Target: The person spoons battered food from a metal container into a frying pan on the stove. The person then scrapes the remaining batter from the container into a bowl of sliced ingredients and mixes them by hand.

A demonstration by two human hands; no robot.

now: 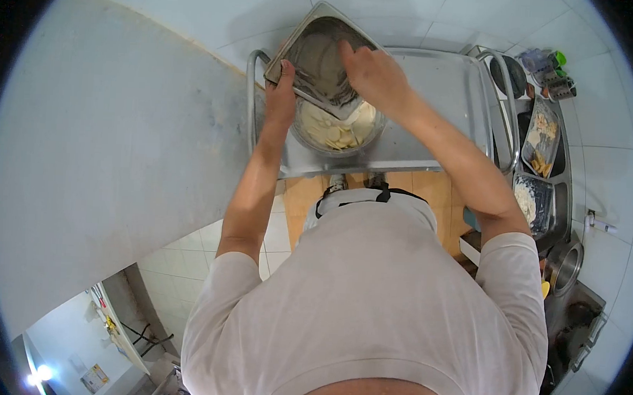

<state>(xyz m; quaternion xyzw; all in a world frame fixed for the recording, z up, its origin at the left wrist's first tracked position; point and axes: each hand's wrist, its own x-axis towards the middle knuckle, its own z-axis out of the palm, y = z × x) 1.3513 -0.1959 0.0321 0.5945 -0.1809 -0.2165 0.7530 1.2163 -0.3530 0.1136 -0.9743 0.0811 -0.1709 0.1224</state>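
My left hand (pixel 280 99) grips the near left edge of a rectangular metal pan (pixel 313 58), its thumb over the rim. The pan is tilted, with one corner low over a round clear bowl (pixel 340 153). A greyish smeared residue coats the pan's inside. My right hand (pixel 376 75) reaches over the pan's right side, one finger stretched against the inner surface and the others partly curled; I see no tool in it. Pale, thin slices (pixel 331 132) fill the bowl beneath, partly hidden by the pan.
The bowl stands on a metal cart (pixel 436 107) with raised tube handles. A large grey panel (pixel 118 151) borders it on the left. On the right, a sink counter holds a tray of food pieces (pixel 541 138), a container of white food (pixel 533 202) and a metal pot (pixel 563 268).
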